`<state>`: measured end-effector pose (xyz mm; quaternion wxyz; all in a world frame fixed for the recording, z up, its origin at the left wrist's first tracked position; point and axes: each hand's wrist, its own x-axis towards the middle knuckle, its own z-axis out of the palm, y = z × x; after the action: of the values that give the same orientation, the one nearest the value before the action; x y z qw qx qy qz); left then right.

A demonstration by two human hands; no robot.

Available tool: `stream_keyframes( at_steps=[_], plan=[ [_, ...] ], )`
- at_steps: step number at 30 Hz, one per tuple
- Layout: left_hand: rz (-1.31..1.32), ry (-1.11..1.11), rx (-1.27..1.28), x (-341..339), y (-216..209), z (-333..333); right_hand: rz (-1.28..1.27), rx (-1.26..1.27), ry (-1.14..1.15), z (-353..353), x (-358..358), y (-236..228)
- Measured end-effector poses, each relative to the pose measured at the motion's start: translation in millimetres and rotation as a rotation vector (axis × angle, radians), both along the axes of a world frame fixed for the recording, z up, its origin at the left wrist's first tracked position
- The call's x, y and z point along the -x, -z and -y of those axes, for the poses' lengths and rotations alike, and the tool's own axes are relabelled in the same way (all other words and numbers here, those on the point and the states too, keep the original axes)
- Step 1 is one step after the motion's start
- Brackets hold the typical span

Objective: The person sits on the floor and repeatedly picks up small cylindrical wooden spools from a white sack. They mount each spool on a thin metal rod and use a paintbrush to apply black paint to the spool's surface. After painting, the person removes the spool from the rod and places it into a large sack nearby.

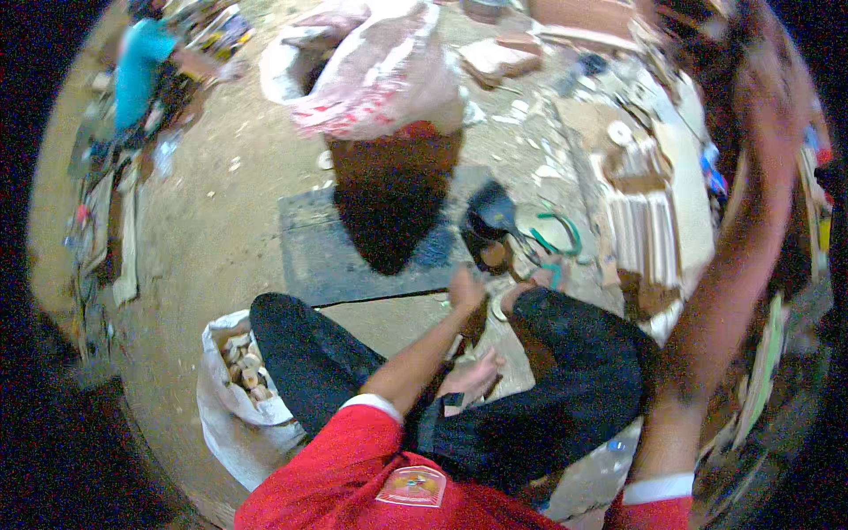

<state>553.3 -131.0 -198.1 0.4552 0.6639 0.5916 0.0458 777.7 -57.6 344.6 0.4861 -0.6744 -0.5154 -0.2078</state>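
Observation:
My left hand (pixel 465 290) reaches forward over the ground between my bent legs, beside a black scoop-shaped item (pixel 491 210). A small round brownish disc (pixel 494 256) lies against that black item, just beyond my fingers. Blur hides how those fingers are set and whether they hold anything. My right forearm (pixel 742 256) rises steeply along the right side, close to the camera. At its upper end my right hand (pixel 707 40) is dark and smeared, so its fingers cannot be made out. A green looped strap (pixel 558 234) lies right of the black item.
A white sack (pixel 221 415) of round pale discs stands beside my left knee. Ahead are a dark board (pixel 309 252) and a large white sack with red print (pixel 389 75). Pale strips (pixel 645 230) are stacked at right. A person in teal (pixel 141 71) works far left.

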Motion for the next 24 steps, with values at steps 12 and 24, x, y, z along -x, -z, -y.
stream_keyframes(
  at_steps=[12, 24],
  plan=[
    [-0.066, -0.109, 0.066, -15.9, 34.1, 2.0, 0.339, 0.226, 0.350, 12.2, -24.2, -9.2],
    [-0.039, -0.355, 0.056, -63.7, 15.2, 3.8, -0.121, -0.392, 0.089, 6.8, -44.6, -9.7]
  ],
)
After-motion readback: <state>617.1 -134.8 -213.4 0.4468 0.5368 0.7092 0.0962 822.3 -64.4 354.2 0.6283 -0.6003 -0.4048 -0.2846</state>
